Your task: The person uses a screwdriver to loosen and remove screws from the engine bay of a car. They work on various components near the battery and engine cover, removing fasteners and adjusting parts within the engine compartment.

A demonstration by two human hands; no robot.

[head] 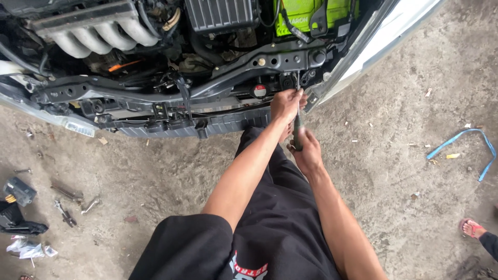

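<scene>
I stand at the open front of a car (171,98) with its bumper removed. My right hand (307,150) grips the dark handle of a screwdriver (297,132), whose shaft points up toward the black front crossmember (270,59). My left hand (286,103) is wrapped around the upper shaft near its tip, just below a bolt hole on the crossmember. A red and white round cap (260,91) sits just left of my left hand.
Several wrenches (67,199) and black parts (18,207) lie on the concrete floor at left. A blue strap (467,145) lies at right. Another person's foot in a red sandal (472,228) shows at the lower right. A green battery (306,13) sits in the engine bay.
</scene>
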